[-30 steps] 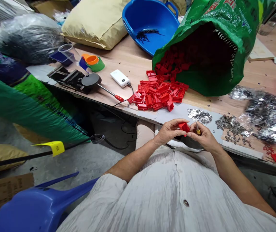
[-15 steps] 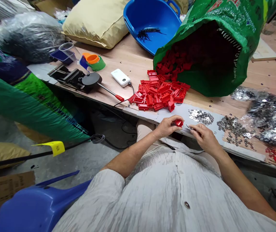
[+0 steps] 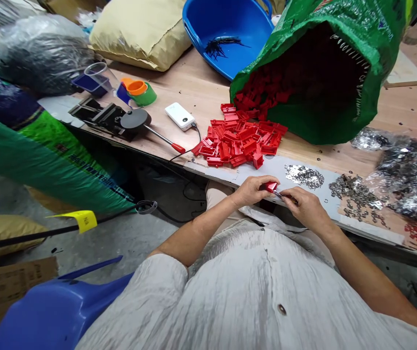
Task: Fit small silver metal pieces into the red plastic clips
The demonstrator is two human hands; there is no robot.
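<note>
The slim tool (image 3: 277, 194), clamped in the right hand (image 3: 308, 208), has moved up to the red part (image 3: 270, 186), which the left hand (image 3: 249, 191) pinches by the counter (image 3: 174, 87)'s near edge.

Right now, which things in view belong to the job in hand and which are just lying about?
In hand, or likely part of it:
- red part, in the left hand
- metal-tipped tool, in the right hand
- heap of red parts
- small metal pieces

Apparently just lying about:
- white device with a cable
- blue basin
- orange cup
</note>
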